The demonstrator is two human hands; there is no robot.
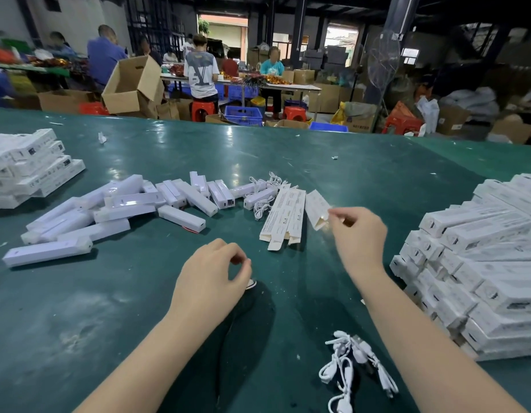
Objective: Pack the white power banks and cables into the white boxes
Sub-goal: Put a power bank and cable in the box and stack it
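Roughly three flat boxes (283, 217), two cable bundles (355, 366).

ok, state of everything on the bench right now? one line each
left hand: fingers loosely curled, holds nothing
right hand: pinching a flat box
flat box: unfolded, lifted at one end
flat boxes: unfolded, lying in a short row
power banks: loose, unpacked, scattered
cables: bundled, loose near the right arm
box stack at right: closed, piled
box stack at left: closed, piled
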